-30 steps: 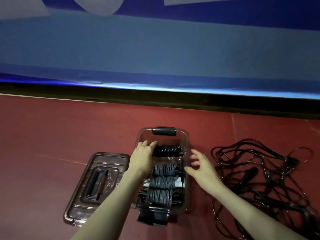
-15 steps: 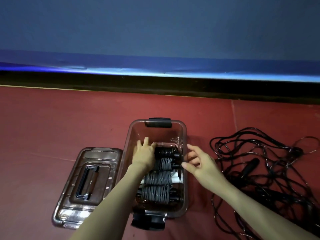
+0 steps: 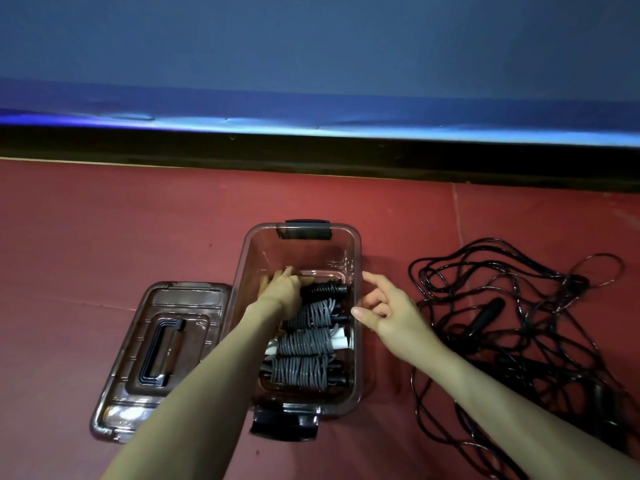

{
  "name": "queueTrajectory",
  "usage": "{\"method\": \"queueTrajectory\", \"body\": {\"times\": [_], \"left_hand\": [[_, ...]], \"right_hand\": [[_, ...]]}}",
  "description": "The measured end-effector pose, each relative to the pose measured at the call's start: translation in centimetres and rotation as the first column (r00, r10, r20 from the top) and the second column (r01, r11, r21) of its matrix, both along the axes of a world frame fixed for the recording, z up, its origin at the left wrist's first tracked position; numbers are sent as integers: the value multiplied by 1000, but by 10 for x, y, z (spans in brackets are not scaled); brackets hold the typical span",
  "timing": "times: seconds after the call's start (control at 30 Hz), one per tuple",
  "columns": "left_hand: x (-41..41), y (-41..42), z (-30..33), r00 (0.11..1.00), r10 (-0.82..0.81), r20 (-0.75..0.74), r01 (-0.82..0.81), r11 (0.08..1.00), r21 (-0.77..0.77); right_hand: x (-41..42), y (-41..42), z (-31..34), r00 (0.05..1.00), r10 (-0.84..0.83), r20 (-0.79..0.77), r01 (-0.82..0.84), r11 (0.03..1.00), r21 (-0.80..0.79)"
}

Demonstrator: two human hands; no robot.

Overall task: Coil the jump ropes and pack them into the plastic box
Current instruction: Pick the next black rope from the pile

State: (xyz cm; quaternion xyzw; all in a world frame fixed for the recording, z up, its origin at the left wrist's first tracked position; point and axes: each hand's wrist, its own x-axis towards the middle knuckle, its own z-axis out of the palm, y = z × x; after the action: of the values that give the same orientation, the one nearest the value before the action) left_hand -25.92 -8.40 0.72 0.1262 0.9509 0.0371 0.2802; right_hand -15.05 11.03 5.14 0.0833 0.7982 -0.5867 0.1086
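Inside the clear plastic box (image 3: 356, 258), left hand (image 3: 282, 294) fingers curl over a black coiled rope (image 3: 323, 290), their tips hidden. Below lie three grey coils (image 3: 304, 344). The right hand (image 3: 391, 315) hovers loosely spread outside the box wall, holding nothing. One lid (image 3: 162, 355) lies left; tangled black ropes (image 3: 519, 327), uncountable, lie right on the floor.

From my feed, the plastic box (image 3: 356, 258) stood open, and its far half past the black coiled rope (image 3: 323, 290) gave bare floor for a hand to drop in. The near half was packed with grey coiled ropes (image 3: 304, 344). My left hand (image 3: 282, 291) sat inside against the black coil; my right hand (image 3: 391, 315) hovered just outside the right wall. The lid (image 3: 166, 355) blocked the left side, the loose rope tangle (image 3: 519, 327) the right.
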Motion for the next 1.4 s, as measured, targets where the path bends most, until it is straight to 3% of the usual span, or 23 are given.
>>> {"method": "queueTrajectory", "body": {"times": [0.2, 0.3, 0.37, 0.43, 0.53, 0.77, 1.03, 1.17, 1.27, 1.4], "left_hand": [[13, -9, -7, 952, -127, -280, 140, 990, 25], [9, -15, 0, 940, -14, -340, 99, 967, 235], [8, -9, 21, 895, 180, -408, 44, 875, 482], [14, 6, 52, 861, 371, -347, -23, 712, 702], [30, 38, 96, 897, 360, -257, 9, 567, 823], [67, 118, 110, 971, -6, -241, 192, 623, 758], [130, 212, 88, 899, -359, -252, 438, 734, 519], [150, 226, 64, 857, -472, -205, 514, 766, 386], [164, 220, 41, 815, -556, -163, 576, 747, 333], [170, 197, 9, 693, -628, -354, 704, 695, 146]], "right_hand": [[3, 3, 6, 999, -7, 44, 9, 999, -41], [1, 6, 7, 999, -27, 35, 29, 999, -38], [1, 10, 7, 999, -36, 12, 36, 999, -27], [3, 19, 9, 997, -70, -37, 69, 997, -23], [8, 46, 15, 983, -145, -116, 149, 989, 19], [53, 150, 51, 950, -178, -257, 242, 939, 244], [139, 234, 37, 916, -354, -190, 399, 854, 333], [170, 237, 20, 950, -291, -111, 311, 866, 391], [190, 228, 1, 987, -143, -67, 158, 880, 447], [204, 211, -22, 999, -3, 37, -17, 852, 524]]}}
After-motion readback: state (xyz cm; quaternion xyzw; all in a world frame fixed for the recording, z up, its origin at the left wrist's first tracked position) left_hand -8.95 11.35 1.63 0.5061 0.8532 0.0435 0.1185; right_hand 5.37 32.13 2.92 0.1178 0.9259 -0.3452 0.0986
